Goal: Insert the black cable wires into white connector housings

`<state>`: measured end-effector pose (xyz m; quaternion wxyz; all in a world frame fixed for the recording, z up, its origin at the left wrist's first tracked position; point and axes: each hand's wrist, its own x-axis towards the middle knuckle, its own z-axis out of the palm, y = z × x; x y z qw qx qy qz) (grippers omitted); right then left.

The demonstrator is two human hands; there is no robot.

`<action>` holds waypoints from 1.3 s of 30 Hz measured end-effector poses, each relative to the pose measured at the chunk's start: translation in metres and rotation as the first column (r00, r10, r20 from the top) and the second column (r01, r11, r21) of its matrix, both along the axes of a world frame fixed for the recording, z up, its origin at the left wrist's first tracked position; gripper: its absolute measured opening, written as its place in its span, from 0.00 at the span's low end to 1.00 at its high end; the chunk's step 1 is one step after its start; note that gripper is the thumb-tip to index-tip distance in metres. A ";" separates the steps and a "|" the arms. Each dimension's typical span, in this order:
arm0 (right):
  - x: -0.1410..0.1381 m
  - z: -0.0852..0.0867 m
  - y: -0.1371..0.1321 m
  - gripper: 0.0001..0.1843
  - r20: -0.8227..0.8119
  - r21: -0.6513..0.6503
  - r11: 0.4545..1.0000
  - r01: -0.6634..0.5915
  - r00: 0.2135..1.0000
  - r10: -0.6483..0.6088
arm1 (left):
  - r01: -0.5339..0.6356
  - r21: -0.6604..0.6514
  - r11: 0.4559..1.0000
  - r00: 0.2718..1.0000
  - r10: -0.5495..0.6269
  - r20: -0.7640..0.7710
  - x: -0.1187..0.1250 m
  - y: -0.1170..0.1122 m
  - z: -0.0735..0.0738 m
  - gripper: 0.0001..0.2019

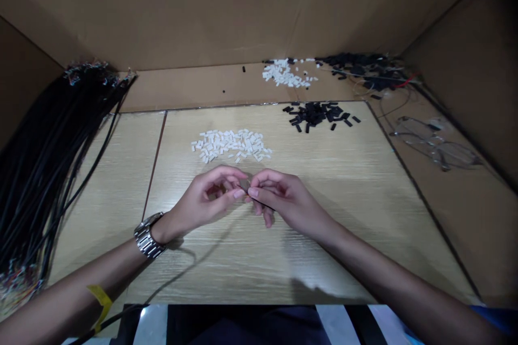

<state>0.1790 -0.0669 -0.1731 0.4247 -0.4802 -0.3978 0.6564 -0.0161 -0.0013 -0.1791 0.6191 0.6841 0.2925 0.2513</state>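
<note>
Near the middle of the table, my left hand [218,191] and my right hand [281,194] meet fingertip to fingertip. Both pinch the end of a thin black cable [262,204]. Fine wires seem to show between the thumbs, though the fingers hide most of that spot. A silver watch sits on my left wrist. Just beyond my hands lies a loose pile of small white rectangular pieces [230,144]. Farther right is a pile of small black pieces [318,114]. A black cable [162,287] with yellow tape [101,302] runs under my left forearm at the table's front edge.
A thick bundle of black cables [44,135] with bare coloured wire ends fills the left side. Along the back cardboard lie more white pieces [285,73] and a dark heap of black pieces [364,67]. Glasses [437,143] rest at right. Cardboard walls [194,11] enclose the table.
</note>
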 end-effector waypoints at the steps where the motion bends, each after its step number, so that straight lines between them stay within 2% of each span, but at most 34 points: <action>1: -0.001 -0.001 -0.001 0.15 0.004 0.000 1.000 0.000 1.000 0.000 | 0.007 0.004 1.000 1.000 -0.007 -0.004 0.000 0.000 0.000 0.10; 11: -0.006 -0.001 -0.003 0.10 0.064 -0.009 1.000 0.011 0.998 -0.010 | -0.015 0.080 0.997 0.998 0.019 -0.056 0.000 -0.001 -0.003 0.08; 24: -0.008 -0.005 -0.006 0.07 0.070 -0.013 1.000 0.004 0.998 -0.003 | -0.011 0.060 0.998 0.998 0.014 -0.064 0.001 -0.001 -0.002 0.07; 33: -0.007 -0.004 -0.002 0.12 0.032 0.037 0.997 0.060 0.998 -0.062 | -0.032 0.005 0.999 0.999 0.032 -0.014 -0.002 -0.002 -0.005 0.07; 39: -0.006 -0.003 -0.004 0.12 0.002 0.023 1.000 0.019 1.000 -0.019 | -0.028 -0.006 1.000 1.000 0.028 0.010 -0.001 -0.003 -0.002 0.06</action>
